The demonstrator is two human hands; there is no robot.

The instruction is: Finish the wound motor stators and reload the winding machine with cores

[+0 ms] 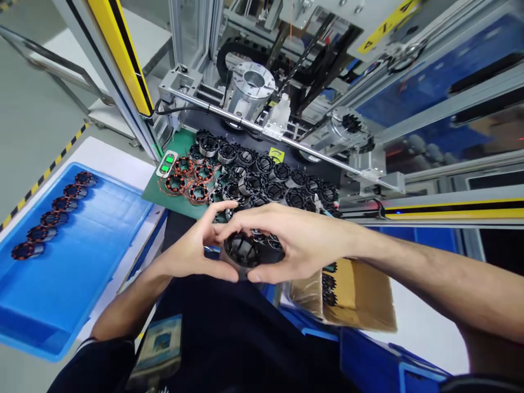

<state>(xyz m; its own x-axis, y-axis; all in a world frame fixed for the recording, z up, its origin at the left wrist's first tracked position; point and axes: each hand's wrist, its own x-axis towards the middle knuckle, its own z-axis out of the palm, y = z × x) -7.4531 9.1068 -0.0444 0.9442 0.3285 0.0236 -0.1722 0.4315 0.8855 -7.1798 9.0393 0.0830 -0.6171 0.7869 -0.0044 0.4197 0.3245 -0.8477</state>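
Note:
Close in front of my body, a black unwound stator core (241,252) is gripped between both hands. My left hand (196,243) is closed on its left side, thumb along the lower edge. From the right, my right hand (282,232) curls over it with the thumb at the bottom. Dark metal parts show through the gap behind the right thumb; whether they are held I cannot tell. Beyond the hands stand rows of unwound stators (275,191). At their left sit several copper-wound stators (198,192) with loose wire ends, on a green mat (153,191).
A winding machine with a metal rail (245,124) and round fixtures (254,82) stands ahead. On the left, a blue tray (102,240) holds a row of wound stators (53,218). An open cardboard box (372,300) with black parts is at lower right, above blue bins (368,355).

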